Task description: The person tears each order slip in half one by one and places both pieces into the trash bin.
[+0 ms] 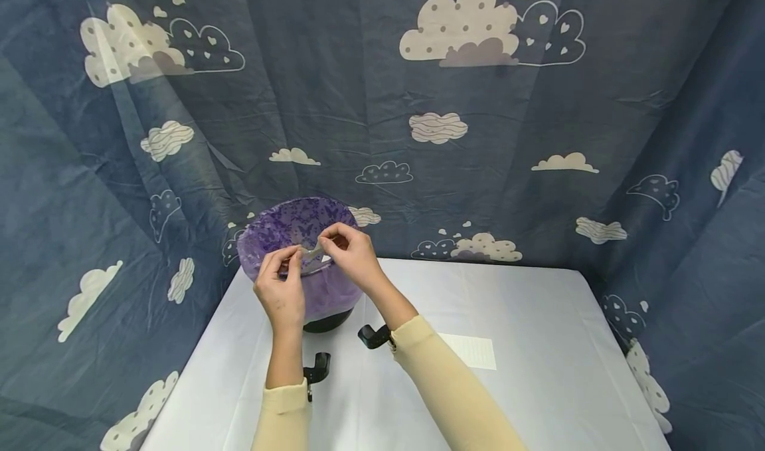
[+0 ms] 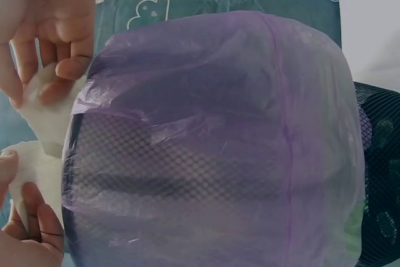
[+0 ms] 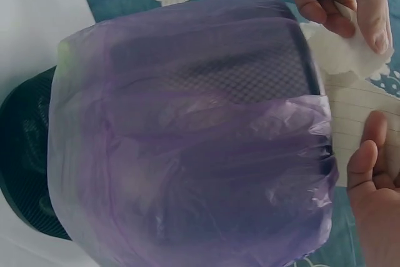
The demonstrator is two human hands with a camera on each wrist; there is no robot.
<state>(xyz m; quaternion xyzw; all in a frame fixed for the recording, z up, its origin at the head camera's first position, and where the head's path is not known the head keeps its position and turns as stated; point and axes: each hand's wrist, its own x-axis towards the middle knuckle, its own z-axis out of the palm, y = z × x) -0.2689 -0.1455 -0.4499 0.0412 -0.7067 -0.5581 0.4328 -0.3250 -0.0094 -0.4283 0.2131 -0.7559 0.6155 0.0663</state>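
Note:
A black mesh trash bin (image 1: 329,323) stands at the left of the table, lined with a purple plastic bag (image 1: 337,291) folded over its rim. Above its opening my left hand (image 1: 282,295) and right hand (image 1: 354,255) pinch a lined piece of paper (image 3: 353,117) between fingers and thumbs. From the left wrist, the paper (image 2: 47,120) looks crumpled and ragged-edged beyond the bag, with the left hand (image 2: 28,236) low and the right hand (image 2: 53,26) above. In the right wrist view, the right hand (image 3: 378,192) is the lower one. Most of the bin's inside is hidden.
A lined sheet of paper (image 1: 475,351) lies flat on the white-covered table (image 1: 538,345), partly behind the right sleeve (image 1: 445,378). Blue cloud-print curtains (image 1: 335,119) enclose the table at the back and both sides. Black wrist devices (image 1: 319,368) sit on both wrists.

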